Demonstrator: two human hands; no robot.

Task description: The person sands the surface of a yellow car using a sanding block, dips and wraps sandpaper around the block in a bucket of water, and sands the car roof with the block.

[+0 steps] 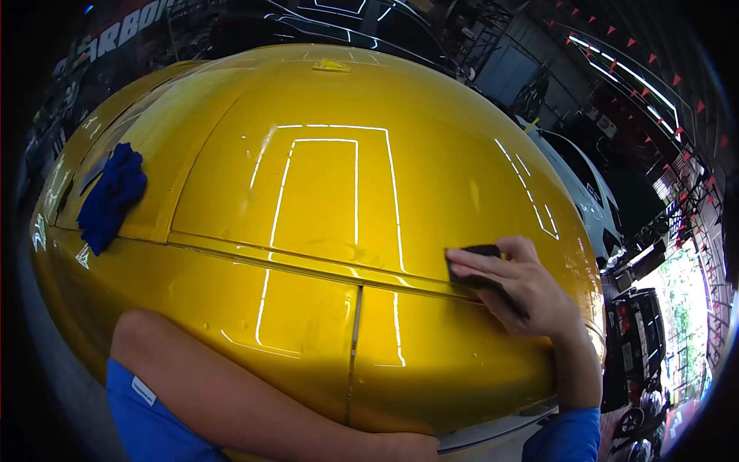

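Note:
My right hand (531, 289) grips a black squeegee (493, 269), its edge against the glossy gold car body (439, 192) beside a long panel seam. My left forearm lies across the lower part of the view. Only the back part of my left hand (408, 446) shows at the bottom edge, low by the car's side, and its fingers are hidden. A crumpled blue cloth (114, 196) rests on the gold surface at the left.
A small yellow object (331, 66) sits on the far part of the gold panel. A light-coloured car (581, 177) stands beyond on the right, with a dark vehicle (635, 350) nearer the bright doorway. Another dark car (339, 27) is behind. Ceiling lights reflect in the paintwork.

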